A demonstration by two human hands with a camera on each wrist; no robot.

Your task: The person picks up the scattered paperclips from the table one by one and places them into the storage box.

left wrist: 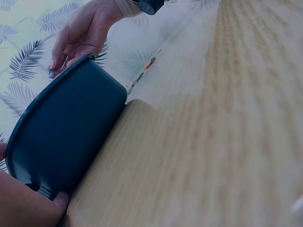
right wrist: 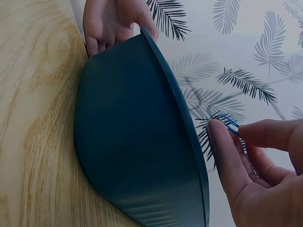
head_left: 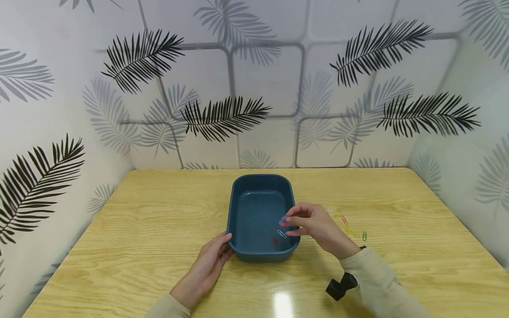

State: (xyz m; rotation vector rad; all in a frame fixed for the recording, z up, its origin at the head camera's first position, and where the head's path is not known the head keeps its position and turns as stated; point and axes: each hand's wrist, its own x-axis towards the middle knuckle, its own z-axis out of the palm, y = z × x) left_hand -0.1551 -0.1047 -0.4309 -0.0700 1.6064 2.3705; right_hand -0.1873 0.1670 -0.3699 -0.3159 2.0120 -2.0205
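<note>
A dark blue plastic bin [head_left: 260, 254] stands on the table. My left hand [head_left: 208, 263] holds its near left corner, thumb at the rim and fingers low on the outer wall. Over the bin's right side, my right hand [head_left: 318, 225] pinches a bluish-purple paper clip [head_left: 283, 219] between thumb and fingertip. The right wrist view shows this clip as a blue wire loop [right wrist: 228, 124]; a striped wire shape [right wrist: 245, 153] hangs close by it. Inside the bin lie a white paper clip [head_left: 282, 234] and a red paper clip [head_left: 275, 242].
Right of the bin, several loose paper clips lie on the wooden table [head_left: 167, 212]: a red paper clip [head_left: 344, 220], a green paper clip [head_left: 364, 236] and yellow ones [head_left: 354, 233] among them. A leaf-patterned wall [head_left: 270, 145] closes off the table's far side.
</note>
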